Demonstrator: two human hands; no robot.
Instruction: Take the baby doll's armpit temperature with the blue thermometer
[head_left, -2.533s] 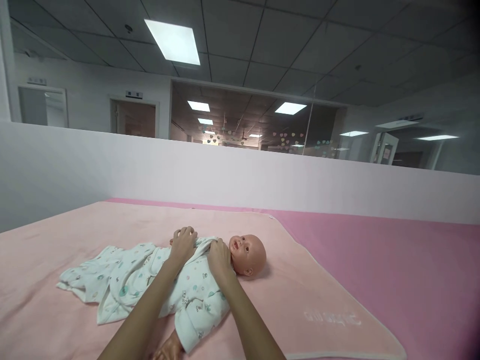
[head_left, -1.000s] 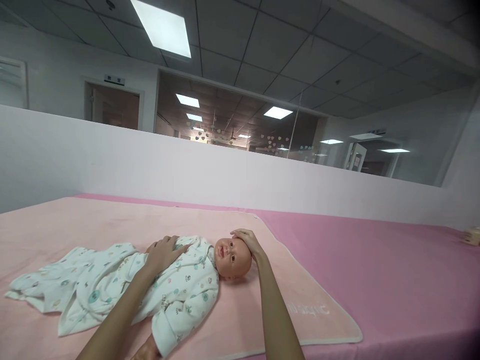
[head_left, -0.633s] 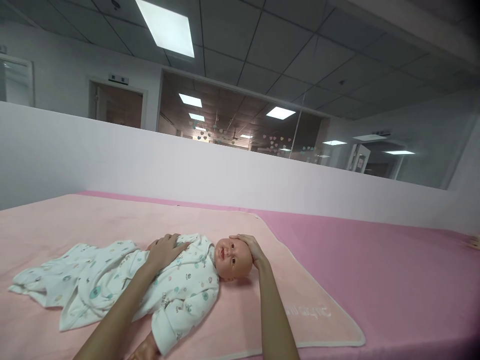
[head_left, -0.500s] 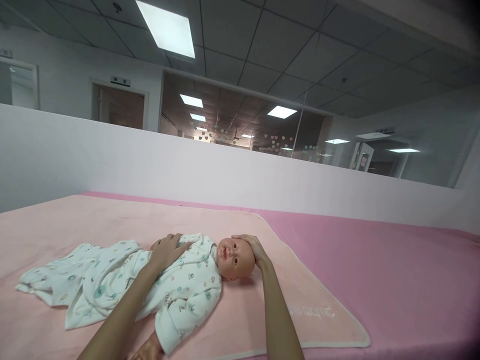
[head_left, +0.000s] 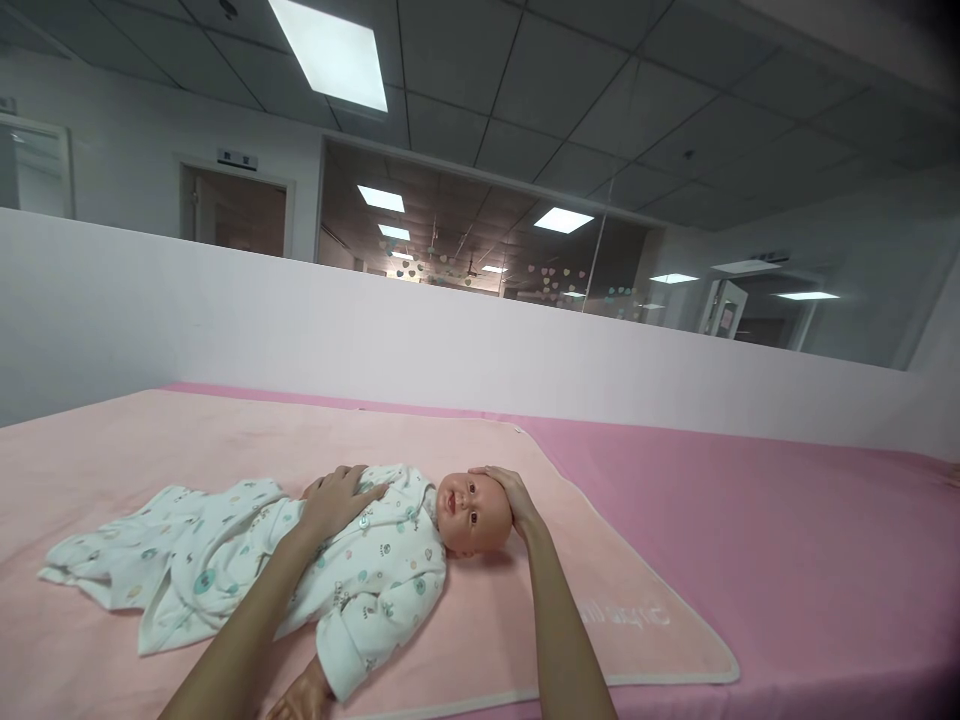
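Note:
A baby doll lies on its back on a peach blanket, head to the right, face turned toward me. It wears a white baby gown with a small teal and brown print, spread out to the left past its body. My left hand rests flat on the doll's chest, fingers stretched out. Against the crown of the doll's head lies my right hand, cupped with its fingers extended over the top. One doll hand sticks out of the near sleeve at the bottom edge.
The peach blanket with a pale border and white lettering covers part of a pink padded surface. A low white wall runs along the back. Beyond it are a glass window and a doorway.
Both hands keep their places on the doll's chest and head. The view has shifted very slightly; otherwise little differs.

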